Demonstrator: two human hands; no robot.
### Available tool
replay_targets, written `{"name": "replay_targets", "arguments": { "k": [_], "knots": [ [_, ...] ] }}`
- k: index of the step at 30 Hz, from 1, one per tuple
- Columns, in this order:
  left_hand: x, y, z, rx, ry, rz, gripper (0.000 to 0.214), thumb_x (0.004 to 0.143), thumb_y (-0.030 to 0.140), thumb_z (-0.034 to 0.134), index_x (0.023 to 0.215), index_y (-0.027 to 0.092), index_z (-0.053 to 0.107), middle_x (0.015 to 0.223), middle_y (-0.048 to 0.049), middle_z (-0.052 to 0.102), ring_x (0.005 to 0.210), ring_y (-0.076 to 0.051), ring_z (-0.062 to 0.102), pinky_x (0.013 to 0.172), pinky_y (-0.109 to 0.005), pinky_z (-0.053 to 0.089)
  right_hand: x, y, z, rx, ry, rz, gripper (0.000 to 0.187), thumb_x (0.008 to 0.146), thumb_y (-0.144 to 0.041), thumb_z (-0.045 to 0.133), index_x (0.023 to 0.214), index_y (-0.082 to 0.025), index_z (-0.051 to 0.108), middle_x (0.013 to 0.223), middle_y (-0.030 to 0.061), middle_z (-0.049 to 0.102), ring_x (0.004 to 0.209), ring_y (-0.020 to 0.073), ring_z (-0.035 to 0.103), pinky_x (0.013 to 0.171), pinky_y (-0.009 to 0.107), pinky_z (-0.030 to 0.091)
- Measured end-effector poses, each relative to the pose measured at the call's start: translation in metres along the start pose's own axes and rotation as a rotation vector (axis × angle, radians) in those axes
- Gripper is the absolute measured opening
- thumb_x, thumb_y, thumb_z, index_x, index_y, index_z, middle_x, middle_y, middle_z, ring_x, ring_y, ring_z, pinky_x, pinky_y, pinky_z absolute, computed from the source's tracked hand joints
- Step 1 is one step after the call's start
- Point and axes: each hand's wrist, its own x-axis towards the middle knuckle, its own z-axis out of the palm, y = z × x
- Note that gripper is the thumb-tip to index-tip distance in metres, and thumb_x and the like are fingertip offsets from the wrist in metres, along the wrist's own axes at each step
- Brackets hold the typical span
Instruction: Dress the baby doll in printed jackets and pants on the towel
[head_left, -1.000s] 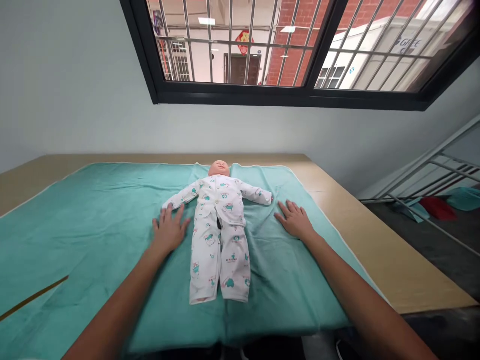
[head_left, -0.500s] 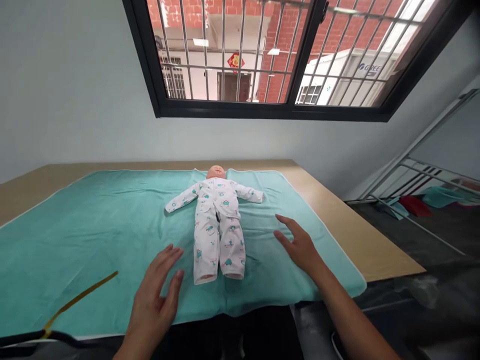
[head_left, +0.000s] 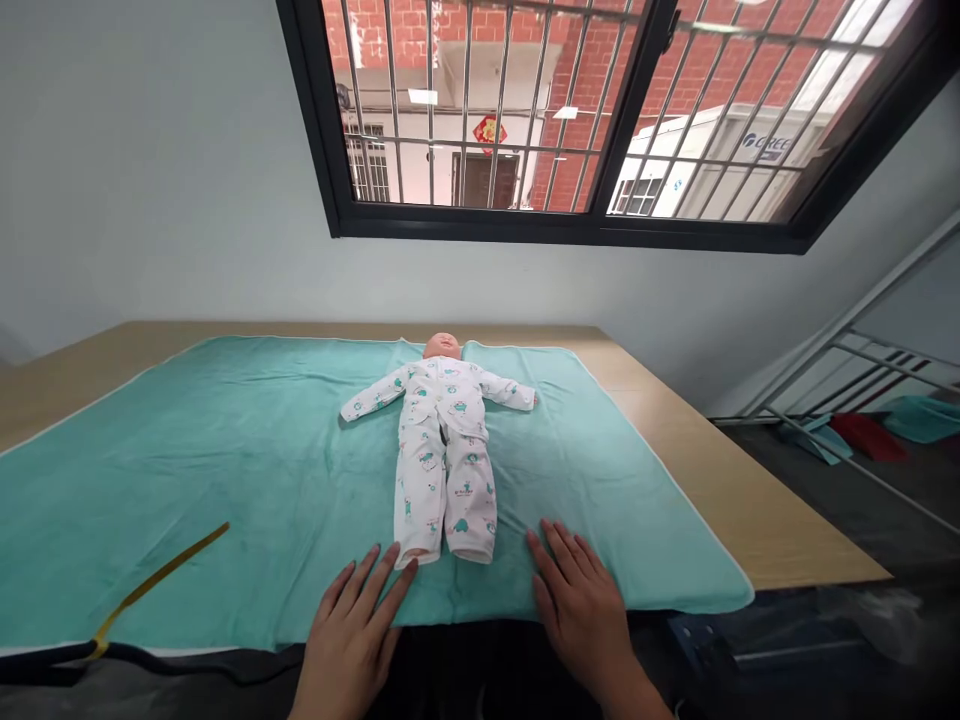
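A baby doll [head_left: 442, 346] lies on its back on a teal blanket [head_left: 262, 470], head toward the wall and arms spread out. It wears a white printed long-sleeved top [head_left: 444, 385] and matching trousers [head_left: 420, 490]. My left hand [head_left: 356, 615] rests palm down at the blanket's front edge, its fingertips beside the doll's trouser cuff; whether they touch the cuff I cannot tell. To the right of the doll's legs, my right hand [head_left: 574, 590] lies flat on the blanket. Both hands hold nothing.
Beneath the blanket is a wooden table [head_left: 690, 460] against the wall. A yellow strap [head_left: 169, 568] and a black cable [head_left: 150, 657] lie at the front left. A barred window [head_left: 480, 120] is above, and a metal bed frame [head_left: 892, 365] stands at the right.
Both hands have come down from above the blanket to lie flat near its front edge. My right hand moved toward me, and my left moved rightward. The view shifted slightly left.
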Motion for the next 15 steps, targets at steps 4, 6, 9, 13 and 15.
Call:
{"name": "replay_targets", "arguments": {
  "k": [4, 6, 9, 13, 15],
  "knots": [
    [-0.006, 0.005, 0.006, -0.026, 0.067, -0.045, 0.08, 0.08, 0.012, 0.052, 0.154, 0.03, 0.03, 0.143, -0.0011, 0.055, 0.126, -0.025, 0.056, 0.098, -0.041, 0.043, -0.014, 0.0, 0.006, -0.005, 0.081, 0.002, 0.073, 0.091, -0.027, 0.053, 0.157, -0.033, 0.021, 0.148, 0.0058, 0.047, 0.132, 0.0307, 0.051, 0.103, 0.052, 0.046],
    [-0.009, 0.009, 0.01, -0.026, 0.093, -0.073, 0.08, 0.081, 0.012, 0.053, 0.155, 0.031, 0.027, 0.139, -0.0017, 0.059, 0.123, -0.026, 0.059, 0.095, -0.041, 0.046, -0.015, 0.0, 0.006, 0.008, 0.082, 0.011, 0.073, 0.091, -0.027, 0.053, 0.156, -0.034, 0.021, 0.147, 0.0048, 0.048, 0.131, 0.0309, 0.051, 0.103, 0.052, 0.046],
    [-0.014, 0.015, 0.011, -0.062, 0.107, -0.108, 0.077, 0.084, 0.016, 0.055, 0.155, 0.033, 0.027, 0.135, -0.0031, 0.062, 0.121, -0.027, 0.06, 0.093, -0.043, 0.049, -0.014, 0.0, 0.004, 0.025, 0.085, 0.024, 0.072, 0.091, -0.027, 0.053, 0.156, -0.035, 0.023, 0.147, 0.0041, 0.048, 0.131, 0.0313, 0.051, 0.103, 0.052, 0.047],
    [-0.03, 0.02, 0.002, -0.238, 0.166, -0.12, 0.08, 0.085, 0.014, 0.057, 0.154, 0.039, 0.026, 0.118, -0.0038, 0.071, 0.113, -0.026, 0.065, 0.091, -0.043, 0.054, -0.014, -0.002, 0.002, 0.042, 0.099, 0.046, 0.066, 0.091, -0.027, 0.052, 0.154, -0.034, 0.031, 0.145, 0.0044, 0.051, 0.13, 0.0312, 0.052, 0.102, 0.053, 0.048],
    [-0.046, 0.02, -0.008, -0.302, 0.189, -0.098, 0.083, 0.082, 0.013, 0.059, 0.152, 0.043, 0.027, 0.105, -0.0017, 0.075, 0.102, -0.026, 0.07, 0.088, -0.043, 0.057, -0.012, -0.007, 0.0, 0.071, 0.104, 0.071, 0.06, 0.092, -0.025, 0.052, 0.15, -0.034, 0.04, 0.143, 0.0051, 0.053, 0.129, 0.0316, 0.053, 0.101, 0.055, 0.048]
  ]
}}
